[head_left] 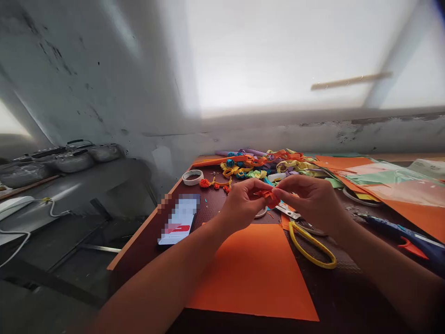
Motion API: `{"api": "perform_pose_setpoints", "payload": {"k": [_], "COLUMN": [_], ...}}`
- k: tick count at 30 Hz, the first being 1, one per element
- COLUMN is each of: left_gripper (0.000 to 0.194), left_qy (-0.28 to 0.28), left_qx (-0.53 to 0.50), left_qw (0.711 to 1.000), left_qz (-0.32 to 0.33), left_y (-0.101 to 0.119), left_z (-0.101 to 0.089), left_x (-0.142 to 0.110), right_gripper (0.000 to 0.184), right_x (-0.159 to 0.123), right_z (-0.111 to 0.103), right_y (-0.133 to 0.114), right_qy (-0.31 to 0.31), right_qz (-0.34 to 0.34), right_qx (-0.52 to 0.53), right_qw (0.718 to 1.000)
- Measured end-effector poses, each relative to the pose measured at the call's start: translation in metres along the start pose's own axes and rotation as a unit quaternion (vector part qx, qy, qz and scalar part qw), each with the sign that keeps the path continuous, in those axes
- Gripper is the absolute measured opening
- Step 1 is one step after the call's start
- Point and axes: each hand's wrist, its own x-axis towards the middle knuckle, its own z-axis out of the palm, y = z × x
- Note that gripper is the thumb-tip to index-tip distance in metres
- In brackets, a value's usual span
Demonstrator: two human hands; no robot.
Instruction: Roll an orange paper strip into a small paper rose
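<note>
Between my two hands is a small orange paper flower (270, 198), folded or rolled from paper. My left hand (243, 204) pinches it from the left with thumb and forefinger. From the right, the fingertips of my right hand (306, 199) close on its upper edge. Below the hands lies a flat orange paper sheet (253, 273). Yellow-handled scissors (313, 250) rest beside the sheet, under my right hand, their blades partly hidden. Left of my hands, several small orange paper flowers (216, 184) lie on the table.
A tape roll (193, 177) and a phone (179, 220) lie on the left of the dark table (142, 260). Coloured paper strips and curls (257, 162) pile up at the back. Orange sheets (413, 213) and a blue glue gun (406, 236) are on the right.
</note>
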Motion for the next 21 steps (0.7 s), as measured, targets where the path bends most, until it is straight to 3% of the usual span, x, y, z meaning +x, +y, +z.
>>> {"api": "perform_pose_setpoints", "payload": {"k": [3,5,10,15,21], "left_gripper": [0.017,0.022,0.032,0.026,0.02], "left_qy": [0.006,0.002,0.004,0.026,0.044], "left_qx": [0.068,0.122,0.219,0.265,0.251], "left_qw": [0.997,0.992,0.974,0.962,0.965], "left_qz": [0.024,0.038,0.053,0.065,0.068], "left_y": [-0.005,-0.008,-0.011,-0.009,-0.003], "left_z": [-0.002,-0.004,-0.004,-0.002,-0.004], "left_x": [-0.002,-0.003,-0.004,-0.001,0.001], "right_gripper": [0.024,0.026,0.021,0.021,0.025], "right_x": [0.0,0.0,-0.002,0.0,0.006], "right_z": [-0.003,-0.004,-0.002,0.002,0.008], "right_y": [-0.001,-0.001,-0.001,-0.004,-0.003], "right_qy": [-0.045,-0.067,-0.072,-0.032,-0.016], "right_qz": [0.054,0.069,0.024,0.041,0.081], "right_qx": [-0.053,-0.112,-0.245,-0.23,-0.107], "right_qw": [0.996,0.989,0.966,0.972,0.991]}}
